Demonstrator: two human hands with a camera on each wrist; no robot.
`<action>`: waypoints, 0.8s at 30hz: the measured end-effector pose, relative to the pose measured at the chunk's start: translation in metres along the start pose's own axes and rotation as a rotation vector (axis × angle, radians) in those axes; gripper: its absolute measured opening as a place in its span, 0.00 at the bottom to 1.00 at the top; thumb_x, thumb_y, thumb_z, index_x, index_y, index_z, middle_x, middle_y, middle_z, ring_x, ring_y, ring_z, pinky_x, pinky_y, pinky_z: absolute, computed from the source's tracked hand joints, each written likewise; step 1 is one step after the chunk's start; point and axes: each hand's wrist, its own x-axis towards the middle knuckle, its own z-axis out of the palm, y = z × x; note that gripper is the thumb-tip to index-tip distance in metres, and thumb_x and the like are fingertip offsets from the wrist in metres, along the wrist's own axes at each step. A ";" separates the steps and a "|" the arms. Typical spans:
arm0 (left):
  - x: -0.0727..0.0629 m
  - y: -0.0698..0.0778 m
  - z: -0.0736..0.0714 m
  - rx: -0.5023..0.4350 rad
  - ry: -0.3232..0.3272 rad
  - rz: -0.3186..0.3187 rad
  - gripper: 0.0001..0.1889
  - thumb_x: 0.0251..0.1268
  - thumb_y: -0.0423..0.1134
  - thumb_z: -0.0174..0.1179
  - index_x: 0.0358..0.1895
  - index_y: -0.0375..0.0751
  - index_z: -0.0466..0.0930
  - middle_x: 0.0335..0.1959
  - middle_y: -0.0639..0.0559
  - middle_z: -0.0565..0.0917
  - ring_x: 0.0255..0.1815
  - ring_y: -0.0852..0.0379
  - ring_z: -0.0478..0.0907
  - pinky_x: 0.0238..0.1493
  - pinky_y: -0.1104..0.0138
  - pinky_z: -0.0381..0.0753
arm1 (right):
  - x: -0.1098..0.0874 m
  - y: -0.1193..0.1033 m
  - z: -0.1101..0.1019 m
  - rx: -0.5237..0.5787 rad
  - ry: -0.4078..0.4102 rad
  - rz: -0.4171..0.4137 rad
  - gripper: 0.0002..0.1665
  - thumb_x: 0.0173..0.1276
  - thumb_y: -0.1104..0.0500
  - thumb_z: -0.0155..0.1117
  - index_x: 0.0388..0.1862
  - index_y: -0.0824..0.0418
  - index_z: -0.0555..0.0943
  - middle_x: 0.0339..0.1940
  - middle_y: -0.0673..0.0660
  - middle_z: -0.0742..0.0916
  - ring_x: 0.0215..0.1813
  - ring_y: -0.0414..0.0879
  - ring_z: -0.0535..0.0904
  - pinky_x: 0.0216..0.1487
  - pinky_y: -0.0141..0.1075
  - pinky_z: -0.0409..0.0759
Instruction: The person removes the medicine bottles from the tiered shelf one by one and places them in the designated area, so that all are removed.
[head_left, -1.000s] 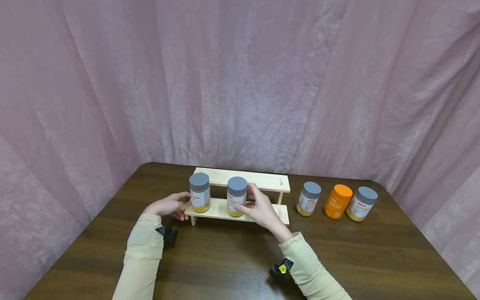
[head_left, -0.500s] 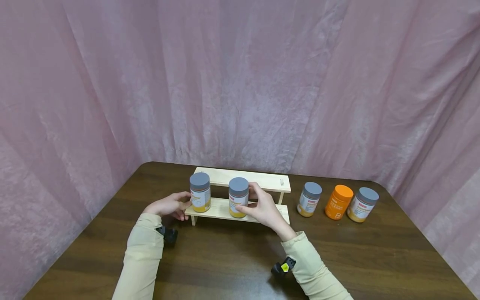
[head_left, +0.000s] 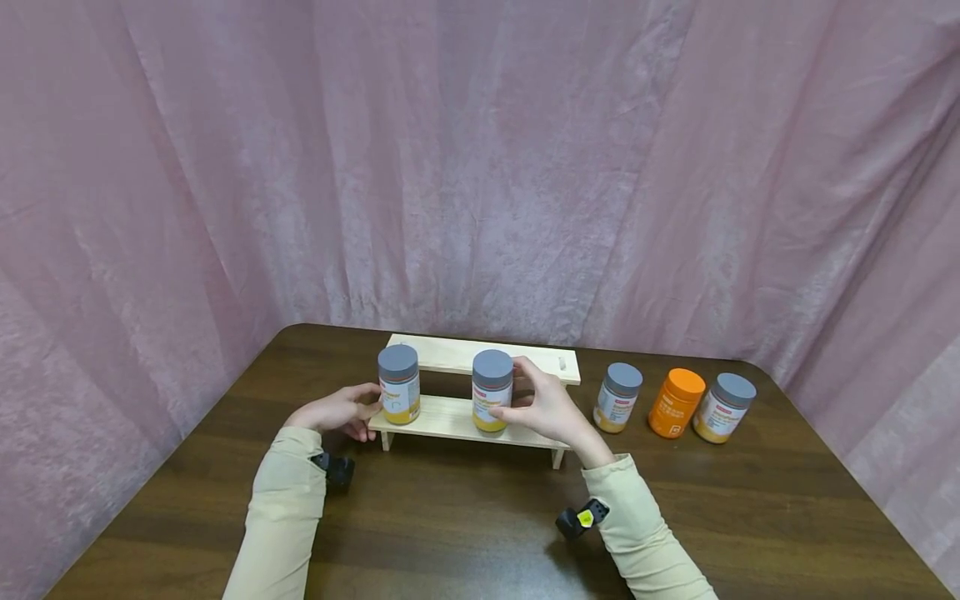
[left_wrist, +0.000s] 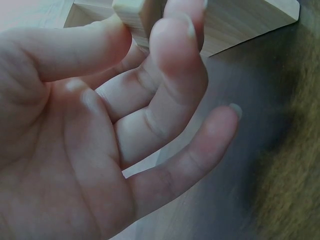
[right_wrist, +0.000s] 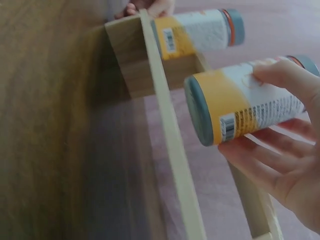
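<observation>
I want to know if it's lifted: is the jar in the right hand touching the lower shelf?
Apart. The right wrist view shows a gap between the held jar and the lower shelf, the underside exposed.

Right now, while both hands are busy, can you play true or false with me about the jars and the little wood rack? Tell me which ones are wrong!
1. The right hand holds a grey-lidded jar. True.
2. The left hand holds a jar too. False: it pinches one end of the wooden rack.
3. The orange jar stands on the table. True.
4. The held jar's base is off the rack's lower board. True.
5. All the jars have grey lids. False: the orange jar's is orange.
6. The jar standing on the rack is at its right end. False: it is at the left end.
</observation>
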 end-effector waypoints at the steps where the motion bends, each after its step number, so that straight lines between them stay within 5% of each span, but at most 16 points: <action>1: 0.000 0.000 0.000 0.001 0.000 0.000 0.27 0.75 0.37 0.47 0.71 0.28 0.53 0.23 0.50 0.82 0.23 0.60 0.78 0.34 0.64 0.82 | 0.000 0.001 -0.003 -0.011 -0.008 -0.006 0.35 0.54 0.61 0.76 0.60 0.58 0.71 0.52 0.63 0.83 0.51 0.57 0.84 0.46 0.42 0.85; 16: 0.000 -0.002 0.000 -0.027 -0.005 -0.007 0.28 0.76 0.38 0.46 0.71 0.28 0.51 0.23 0.50 0.82 0.22 0.61 0.78 0.33 0.65 0.81 | -0.009 0.016 -0.045 -0.073 -0.049 0.021 0.37 0.55 0.57 0.77 0.62 0.58 0.71 0.53 0.62 0.83 0.49 0.55 0.85 0.45 0.42 0.85; 24: -0.001 0.002 0.002 -0.026 -0.007 0.005 0.27 0.76 0.37 0.46 0.70 0.27 0.52 0.23 0.50 0.82 0.22 0.61 0.78 0.32 0.66 0.81 | -0.018 0.020 -0.071 -0.018 -0.064 0.038 0.37 0.57 0.59 0.74 0.64 0.59 0.68 0.57 0.64 0.81 0.56 0.60 0.82 0.50 0.41 0.84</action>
